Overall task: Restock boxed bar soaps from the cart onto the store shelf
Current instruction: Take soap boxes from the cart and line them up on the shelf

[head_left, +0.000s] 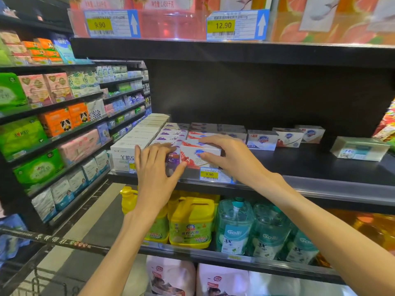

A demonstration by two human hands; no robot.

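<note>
A white-and-red boxed soap (193, 155) stands at the front of the black shelf (310, 165), on top of a row of the same boxes. My right hand (230, 155) grips it, fingers over its top and thumb on its front face. My left hand (155, 167) lies with straight fingers against the purple soap boxes (171, 135) beside it, its thumb touching the red box's lower left corner. White soap boxes (136, 137) fill the row at the left. Three loose soap boxes (287, 136) stand farther back on the right.
A clear plastic box (361, 148) sits at the shelf's right end. A 9.90 price tag (209, 174) hangs on the shelf edge. Yellow jugs (191, 223) and green refill bottles (235, 227) fill the shelf below. The cart's handle (53, 240) and wire basket are at lower left.
</note>
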